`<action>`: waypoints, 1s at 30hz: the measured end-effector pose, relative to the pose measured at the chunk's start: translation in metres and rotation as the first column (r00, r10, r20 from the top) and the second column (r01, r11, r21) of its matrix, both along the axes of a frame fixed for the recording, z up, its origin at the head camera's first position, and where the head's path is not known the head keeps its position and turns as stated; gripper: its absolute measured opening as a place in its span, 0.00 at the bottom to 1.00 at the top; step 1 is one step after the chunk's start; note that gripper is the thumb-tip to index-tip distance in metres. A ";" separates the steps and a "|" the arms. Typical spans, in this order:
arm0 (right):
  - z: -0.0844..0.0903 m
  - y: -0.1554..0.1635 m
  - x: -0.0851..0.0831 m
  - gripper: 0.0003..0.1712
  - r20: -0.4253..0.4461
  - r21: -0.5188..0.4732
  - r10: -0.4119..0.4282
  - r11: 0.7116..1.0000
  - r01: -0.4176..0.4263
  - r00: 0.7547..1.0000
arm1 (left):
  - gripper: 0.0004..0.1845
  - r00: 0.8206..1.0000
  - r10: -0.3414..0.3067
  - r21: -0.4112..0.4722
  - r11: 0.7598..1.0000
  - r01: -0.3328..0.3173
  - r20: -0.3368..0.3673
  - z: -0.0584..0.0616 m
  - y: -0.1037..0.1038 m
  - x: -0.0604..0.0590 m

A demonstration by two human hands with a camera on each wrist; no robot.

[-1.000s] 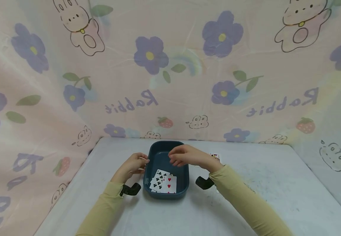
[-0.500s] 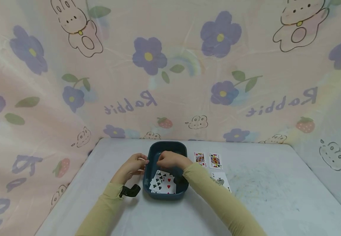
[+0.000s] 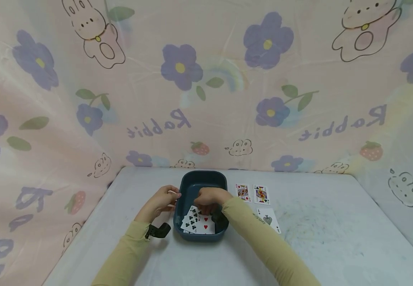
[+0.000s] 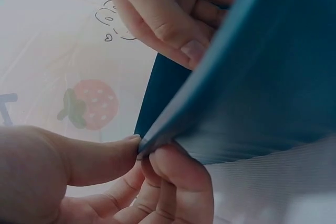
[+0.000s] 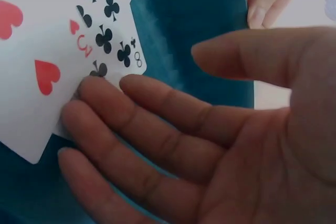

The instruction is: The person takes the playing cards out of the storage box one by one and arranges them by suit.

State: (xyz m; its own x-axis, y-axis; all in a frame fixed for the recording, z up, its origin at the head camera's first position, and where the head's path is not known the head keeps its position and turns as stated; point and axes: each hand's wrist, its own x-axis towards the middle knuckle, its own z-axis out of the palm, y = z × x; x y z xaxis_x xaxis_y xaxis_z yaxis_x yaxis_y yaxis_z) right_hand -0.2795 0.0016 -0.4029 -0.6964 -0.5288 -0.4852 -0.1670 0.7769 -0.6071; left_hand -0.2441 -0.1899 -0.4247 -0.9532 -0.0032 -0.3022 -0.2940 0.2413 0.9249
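Head view puts the dark blue tray at the middle of the counter, and I have both hands on the job there. My left hand sits at the tray's nine o'clock side; the left wrist view shows its thumb and fingertips pinching the tray's rim, so that grip is closed on the tray and steadies it. My right hand is down inside the tray, its grip open: in the right wrist view the fingers lie straight and just touch the edge of the cards, a loose fan with an eight of clubs and a red heart card on top, lying at the tray's six o'clock end. Nothing is held in it yet. Three more cards lie face up on the counter at the tray's three o'clock side, well clear of it. I judge the step in hand to be picking a card out of the tray. The next move calls for sliding a fingertip under one card's edge and closing the thumb on it, without dragging the others, while the left hand keeps the tray from shifting.
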 end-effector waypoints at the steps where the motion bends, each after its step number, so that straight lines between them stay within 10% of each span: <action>1: 0.000 0.001 0.000 0.15 0.003 0.004 0.005 1.000 -0.005 1.000 | 0.08 1.000 0.000 -0.003 1.000 0.000 -0.002 0.000 0.000 0.000; 17: 0.006 0.023 -0.015 0.05 -0.046 -0.086 0.260 0.961 -0.263 0.964 | 0.08 1.000 0.019 -0.019 1.000 -0.020 -0.014 -0.005 0.001 -0.002; 30: 0.022 0.065 -0.018 0.11 -0.180 -0.377 0.110 0.910 -0.172 0.978 | 0.08 1.000 -0.002 -0.014 1.000 0.001 -0.010 -0.002 0.000 -0.001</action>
State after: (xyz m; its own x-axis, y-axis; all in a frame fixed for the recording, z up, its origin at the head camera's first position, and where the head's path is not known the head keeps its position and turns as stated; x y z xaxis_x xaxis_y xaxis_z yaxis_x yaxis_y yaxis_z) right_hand -0.2970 0.0671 -0.3812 -0.6490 -0.7518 -0.1167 -0.3709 0.4466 -0.8143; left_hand -0.2447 -0.1896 -0.4269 -0.9563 -0.0058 -0.2922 -0.2840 0.2547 0.9244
